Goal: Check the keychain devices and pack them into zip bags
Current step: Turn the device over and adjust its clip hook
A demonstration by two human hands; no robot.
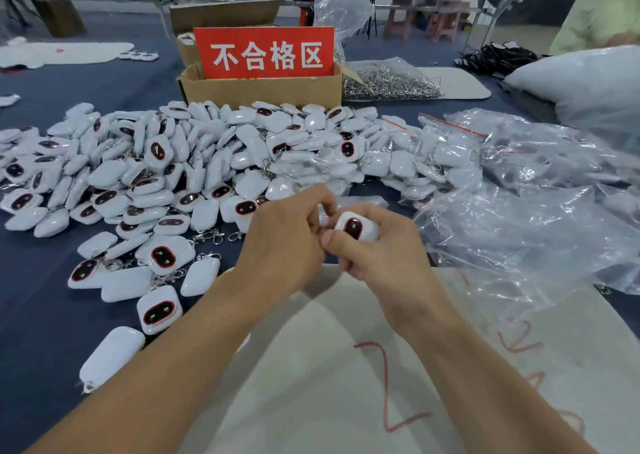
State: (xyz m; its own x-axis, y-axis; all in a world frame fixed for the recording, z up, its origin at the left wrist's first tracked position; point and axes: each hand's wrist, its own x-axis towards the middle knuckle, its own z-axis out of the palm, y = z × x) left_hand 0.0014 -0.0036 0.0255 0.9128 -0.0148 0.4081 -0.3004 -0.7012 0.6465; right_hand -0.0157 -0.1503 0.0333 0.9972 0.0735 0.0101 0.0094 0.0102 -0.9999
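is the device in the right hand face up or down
Face up: the device in the right hand shows its dark, red-rimmed window.

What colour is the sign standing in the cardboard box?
The sign is red with white characters; head view shows it best.

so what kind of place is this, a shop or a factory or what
Most likely a factory inspection and packing bench: a heap of identical white keychain devices, a cardboard box whose red sign reads 不合格区 (reject area), and clear zip bags piled at the right.
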